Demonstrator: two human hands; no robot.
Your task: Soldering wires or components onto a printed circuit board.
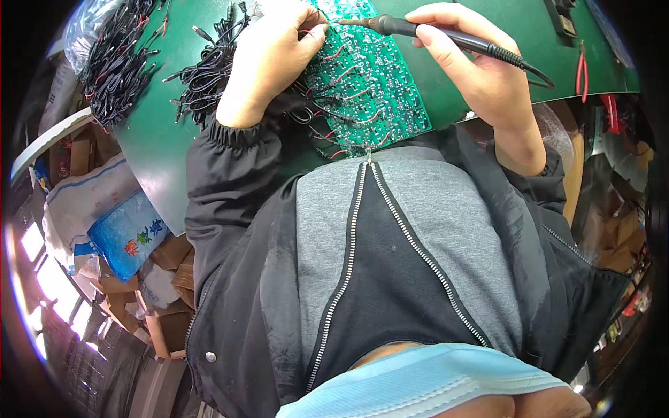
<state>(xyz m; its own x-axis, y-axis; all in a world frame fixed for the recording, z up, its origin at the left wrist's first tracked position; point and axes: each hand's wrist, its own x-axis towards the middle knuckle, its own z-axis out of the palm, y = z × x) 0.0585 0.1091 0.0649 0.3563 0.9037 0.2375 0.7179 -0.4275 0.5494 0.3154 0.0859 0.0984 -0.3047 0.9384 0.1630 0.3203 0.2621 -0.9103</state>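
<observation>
A green panel of circuit boards [390, 90], dotted with small parts, lies at the table's near edge. Short red wires and black cables run from its left side. My right hand [481, 70] grips a soldering iron [446, 38] like a pen, its tip pointing left at the upper part of the panel. Close to that tip, my left hand [272, 59] is closed in a pinch on a thin cable with a red wire [304, 31]; its fingertips partly hide the wire end. Whether the iron touches the wire cannot be made out.
Two bundles of black cables, one nearer [209, 76] and one farther left [122, 70], lie on the green table [157, 132]. Red-handled pliers [581, 73] lie at the right, below a dark box-like object [561, 17]. Cardboard boxes [171, 331] and a blue-and-white bag [129, 233] stand lower left.
</observation>
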